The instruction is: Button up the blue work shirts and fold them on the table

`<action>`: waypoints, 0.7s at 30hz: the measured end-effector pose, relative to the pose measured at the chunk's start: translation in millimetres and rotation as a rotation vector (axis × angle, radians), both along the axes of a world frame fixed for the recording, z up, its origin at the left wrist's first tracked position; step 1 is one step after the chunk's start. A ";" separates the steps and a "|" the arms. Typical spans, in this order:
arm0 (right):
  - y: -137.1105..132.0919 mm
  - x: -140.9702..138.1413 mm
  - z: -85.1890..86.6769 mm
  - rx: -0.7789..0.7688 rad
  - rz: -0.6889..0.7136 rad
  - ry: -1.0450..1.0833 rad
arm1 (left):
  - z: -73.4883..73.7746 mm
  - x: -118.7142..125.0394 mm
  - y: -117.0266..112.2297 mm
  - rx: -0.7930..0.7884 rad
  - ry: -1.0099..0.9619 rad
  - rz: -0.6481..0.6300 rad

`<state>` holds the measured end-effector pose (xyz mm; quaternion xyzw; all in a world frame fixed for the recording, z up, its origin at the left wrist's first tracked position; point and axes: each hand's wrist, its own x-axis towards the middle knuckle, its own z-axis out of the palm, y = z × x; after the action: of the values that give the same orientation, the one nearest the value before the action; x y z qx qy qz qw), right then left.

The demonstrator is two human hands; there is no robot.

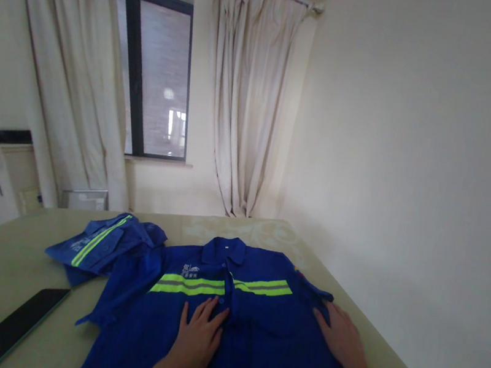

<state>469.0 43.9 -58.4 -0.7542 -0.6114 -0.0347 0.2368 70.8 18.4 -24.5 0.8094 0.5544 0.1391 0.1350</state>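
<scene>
A blue work shirt [285, 346] lies spread out front side up, its collar pointing away from me. Yellow-green reflective bands with a grey stripe cross its chest, and a white logo sits above the band on the left. My left hand [197, 338] rests on the shirt front beside the button line, fingers spread and flat. At the right sleeve lies my right hand [340, 333], its fingers stretched out on the fabric near the sleeve's edge. Part of the shirt's lower half runs out of view at the bottom.
Left of the shirt is a second blue garment [110, 243], bunched up, with a reflective band. A long black flat object [13, 327] lies on the pale green table [328, 278]. A wall [419, 143] borders the right; curtains [247, 85] and a window [162, 77] stand behind.
</scene>
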 end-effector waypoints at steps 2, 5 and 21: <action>1.4 15.0 -5.5 0.051 0.020 0.041 | 2.0 -4.4 9.6 -0.032 -0.003 0.010; 3.3 23.0 -13.2 0.128 -0.036 0.085 | 0.2 2.5 19.9 -0.051 -0.001 0.078; -4.1 9.8 8.3 -0.093 -0.108 -0.068 | 4.0 13.7 9.2 0.083 -0.407 0.061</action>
<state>478.7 39.7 -50.0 -0.7946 -0.5786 -0.0445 0.1783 84.5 27.6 -20.5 0.7523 0.5337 0.3265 0.2064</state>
